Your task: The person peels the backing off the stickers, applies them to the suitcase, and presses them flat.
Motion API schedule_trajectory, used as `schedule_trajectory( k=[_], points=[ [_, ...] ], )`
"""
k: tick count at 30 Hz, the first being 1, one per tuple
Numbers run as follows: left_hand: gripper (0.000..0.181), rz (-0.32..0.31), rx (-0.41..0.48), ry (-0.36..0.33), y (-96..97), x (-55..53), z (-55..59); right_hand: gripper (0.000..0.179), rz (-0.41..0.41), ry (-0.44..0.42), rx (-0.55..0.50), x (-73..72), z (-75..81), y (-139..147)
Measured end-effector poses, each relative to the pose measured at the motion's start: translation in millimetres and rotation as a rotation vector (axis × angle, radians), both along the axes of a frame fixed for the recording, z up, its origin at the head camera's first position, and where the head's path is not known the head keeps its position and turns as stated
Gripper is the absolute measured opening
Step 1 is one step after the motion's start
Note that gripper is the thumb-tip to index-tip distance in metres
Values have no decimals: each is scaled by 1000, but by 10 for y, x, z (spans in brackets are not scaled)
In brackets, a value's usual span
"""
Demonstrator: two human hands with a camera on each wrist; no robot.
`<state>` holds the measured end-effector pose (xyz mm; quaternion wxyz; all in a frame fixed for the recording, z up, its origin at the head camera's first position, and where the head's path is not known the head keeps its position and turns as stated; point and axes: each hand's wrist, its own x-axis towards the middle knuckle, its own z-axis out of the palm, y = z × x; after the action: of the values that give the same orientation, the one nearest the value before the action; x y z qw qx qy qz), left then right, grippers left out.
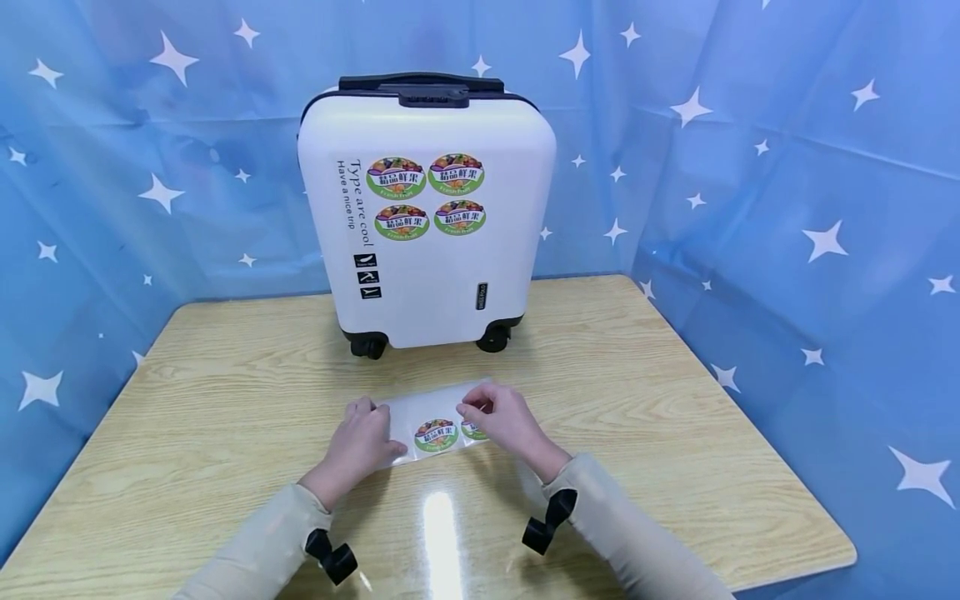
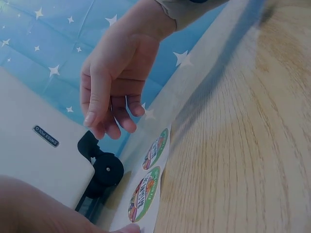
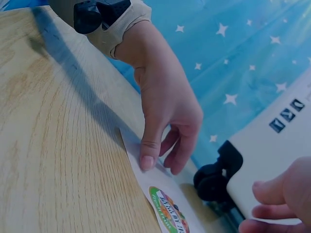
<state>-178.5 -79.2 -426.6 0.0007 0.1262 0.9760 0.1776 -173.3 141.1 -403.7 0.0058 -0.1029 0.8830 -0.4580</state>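
A white strip of backing paper point(image 1: 423, 408) lies on the table, bearing two oval fruit stickers; one fruit sticker point(image 1: 436, 435) shows whole in the head view. My left hand point(image 1: 358, 442) rests on the strip's left end, its thumb pressing near the front edge. Over the strip's right end hovers my right hand point(image 1: 508, 419), partly covering the other sticker. In the left wrist view its thumb and fingers point(image 2: 99, 97) hang loosely apart, with nothing between them. Behind the strip stands a white suitcase point(image 1: 435, 292), with several matching stickers point(image 1: 402, 222) on its upper front.
The suitcase stands upright on black wheels point(image 1: 493, 337) at the back of the wooden table point(image 1: 240, 367). A blue curtain with white stars point(image 1: 225, 208) hangs behind and along the right side. Black wrist mounts point(image 1: 550, 521) sit on both sleeves.
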Motion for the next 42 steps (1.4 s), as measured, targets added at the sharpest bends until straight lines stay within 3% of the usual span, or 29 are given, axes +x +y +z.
schedule_trajectory(
  k=[8,15,20,28,42],
  points=[
    [45,-12,21,-15,-6,-5,-41,11,4,-13,9,-5,-21,-8],
    [52,10,123,-60,0,-44,-14,12,-2,-16,28,-34,-43,-12],
    [46,-11,212,-54,-19,-80,46,12,-1,-8,40,-57,-48,-31],
    [38,50,350,-166,-13,-95,73,11,36,-29,47,-39,-80,-90],
    [22,42,489,-124,37,-54,155,13,94,-41,47,-18,-103,-181]
  ],
)
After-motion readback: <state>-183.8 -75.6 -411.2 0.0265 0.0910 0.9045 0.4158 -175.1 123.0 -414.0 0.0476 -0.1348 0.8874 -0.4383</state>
